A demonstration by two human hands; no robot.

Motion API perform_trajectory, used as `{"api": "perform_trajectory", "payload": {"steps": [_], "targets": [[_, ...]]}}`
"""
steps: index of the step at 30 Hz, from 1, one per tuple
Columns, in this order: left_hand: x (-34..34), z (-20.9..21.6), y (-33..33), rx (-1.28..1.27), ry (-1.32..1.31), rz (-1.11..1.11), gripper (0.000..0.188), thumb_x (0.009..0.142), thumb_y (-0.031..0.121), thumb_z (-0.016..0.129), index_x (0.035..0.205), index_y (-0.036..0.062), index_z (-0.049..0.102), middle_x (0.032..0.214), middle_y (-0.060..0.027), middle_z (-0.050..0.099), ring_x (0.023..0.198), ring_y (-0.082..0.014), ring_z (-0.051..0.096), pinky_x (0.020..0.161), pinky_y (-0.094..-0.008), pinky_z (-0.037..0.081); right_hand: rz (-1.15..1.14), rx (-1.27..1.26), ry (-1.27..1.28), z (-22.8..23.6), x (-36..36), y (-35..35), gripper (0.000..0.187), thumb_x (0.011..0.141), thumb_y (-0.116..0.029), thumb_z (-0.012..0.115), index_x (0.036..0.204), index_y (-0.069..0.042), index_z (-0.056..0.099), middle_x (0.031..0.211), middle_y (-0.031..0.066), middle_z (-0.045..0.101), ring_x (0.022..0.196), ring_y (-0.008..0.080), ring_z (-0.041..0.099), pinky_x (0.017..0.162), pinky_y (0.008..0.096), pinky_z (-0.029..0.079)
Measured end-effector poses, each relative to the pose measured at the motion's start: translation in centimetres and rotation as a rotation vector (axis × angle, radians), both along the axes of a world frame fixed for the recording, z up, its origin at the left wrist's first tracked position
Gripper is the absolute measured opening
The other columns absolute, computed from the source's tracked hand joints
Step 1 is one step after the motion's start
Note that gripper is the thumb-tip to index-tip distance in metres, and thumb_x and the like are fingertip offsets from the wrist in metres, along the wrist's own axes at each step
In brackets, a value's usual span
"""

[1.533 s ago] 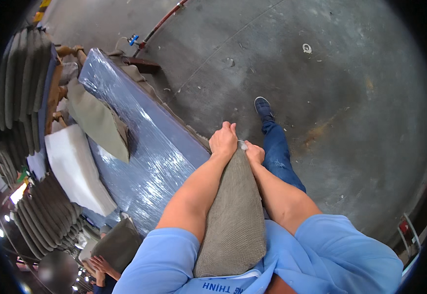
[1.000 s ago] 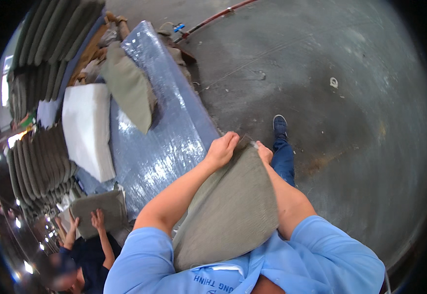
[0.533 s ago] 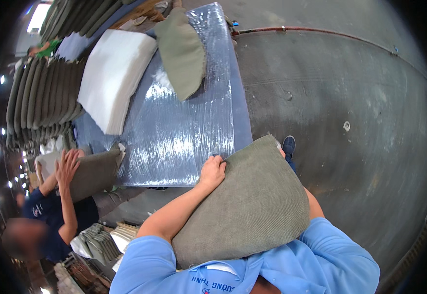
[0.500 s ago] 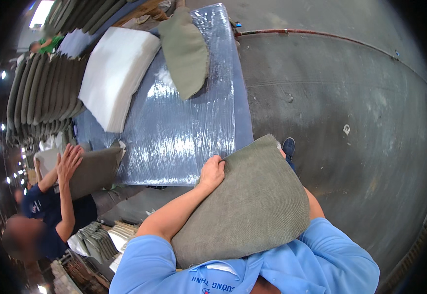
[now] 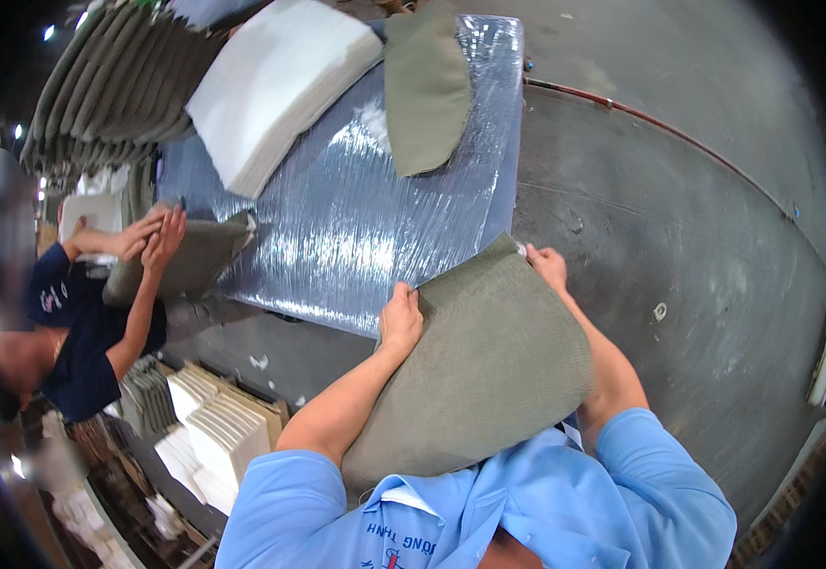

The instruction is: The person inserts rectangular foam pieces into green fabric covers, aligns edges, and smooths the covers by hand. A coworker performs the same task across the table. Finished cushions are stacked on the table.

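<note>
An olive-grey woven cushion cover [image 5: 474, 365] leans against my body, its wide rounded end towards my chest and its narrower edge pointing away from me. My left hand [image 5: 400, 321] is closed on the left end of that far edge. At the opposite corner my right hand [image 5: 547, 267] pinches the edge, where a small bit of white shows beside the fingers. How full the cover is inside, I cannot tell. Just beyond my hands lies a blue-grey table top [image 5: 337, 223] wrapped in shiny clear film.
On the table are a stack of white padding sheets [image 5: 275, 85] and a flat olive cover [image 5: 426, 100]. Grey cushions [image 5: 114, 90] stand in a row at the far left. A co-worker's hands [image 5: 152, 237] are over another grey cushion [image 5: 190, 256]. White curved pieces [image 5: 228, 431] stand lower left.
My right hand has come into sight from behind the cover and now grips its corner. My left hand keeps its hold. The view has shifted; the co-worker's hands have come together.
</note>
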State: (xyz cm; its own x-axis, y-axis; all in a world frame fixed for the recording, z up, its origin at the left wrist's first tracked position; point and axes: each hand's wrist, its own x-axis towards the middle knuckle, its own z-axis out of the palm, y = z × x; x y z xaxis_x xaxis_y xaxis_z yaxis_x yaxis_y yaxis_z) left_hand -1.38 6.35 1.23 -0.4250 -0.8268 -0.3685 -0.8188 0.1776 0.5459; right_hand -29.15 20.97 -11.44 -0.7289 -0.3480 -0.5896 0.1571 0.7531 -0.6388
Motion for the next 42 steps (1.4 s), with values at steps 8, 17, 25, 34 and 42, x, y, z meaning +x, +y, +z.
{"api": "perform_trajectory", "payload": {"steps": [8, 17, 25, 34, 42], "targets": [[3.8, -1.1, 0.9, -0.013, 0.009, 0.127, 0.015, 0.105, 0.024, 0.051, 0.108, 0.0097, 0.053, 0.088, -0.0275, 0.068, 0.091, -0.0530, 0.064, 0.077, -0.0601, 0.046, 1.330, -0.163, 0.034, 16.6, 2.7, -15.4, 0.055, 0.096, -0.045, 0.069, 0.131, -0.004, 0.066, 0.123, 0.0169, 0.070, 0.113, 0.0294, 0.067, 0.096, 0.0410, 0.053], [6.3, -1.9, 0.5, 0.194, 0.125, 0.064, 0.024, 0.103, 0.032, 0.056, 0.111, 0.0097, 0.055, 0.098, -0.0254, 0.070, 0.096, -0.0488, 0.066, 0.080, -0.0576, 0.049, 1.761, 0.265, 0.141, 12.8, 15.1, -14.5, 0.045, 0.102, -0.037, 0.053, 0.127, -0.002, 0.067, 0.123, 0.0266, 0.069, 0.119, 0.0399, 0.066, 0.098, 0.0486, 0.054], [5.8, -3.4, 0.5, 0.053, -0.135, 0.012, 0.043, 0.106, 0.043, 0.047, 0.099, 0.0048, 0.065, 0.089, -0.0238, 0.074, 0.089, -0.0454, 0.071, 0.078, -0.0559, 0.054, 1.661, 0.077, 0.514, 10.7, 15.0, -13.2, 0.030, 0.102, -0.029, 0.051, 0.101, -0.004, 0.066, 0.089, 0.0222, 0.074, 0.088, 0.0435, 0.072, 0.079, 0.0535, 0.056], [6.0, -6.5, -0.8, -0.145, -0.108, 0.036, 0.041, 0.107, 0.042, 0.047, 0.092, 0.0066, 0.062, 0.074, -0.0242, 0.070, 0.071, -0.0471, 0.069, 0.066, -0.0585, 0.053, 1.655, 0.037, 0.520, 8.0, 15.2, -14.9, 0.028, 0.101, -0.028, 0.050, 0.098, -0.003, 0.063, 0.088, 0.0224, 0.073, 0.086, 0.0418, 0.072, 0.077, 0.0523, 0.056], [9.1, -2.7, -1.5, 0.232, -0.038, -0.031, 0.040, 0.100, 0.046, 0.059, 0.096, 0.0079, 0.068, 0.094, -0.0195, 0.073, 0.095, -0.0432, 0.068, 0.079, -0.0549, 0.050, 1.789, 0.120, 0.219, 10.4, 10.9, -14.6, 0.051, 0.102, -0.052, 0.054, 0.120, -0.006, 0.069, 0.113, 0.0217, 0.072, 0.112, 0.0418, 0.067, 0.096, 0.0511, 0.052]]}}
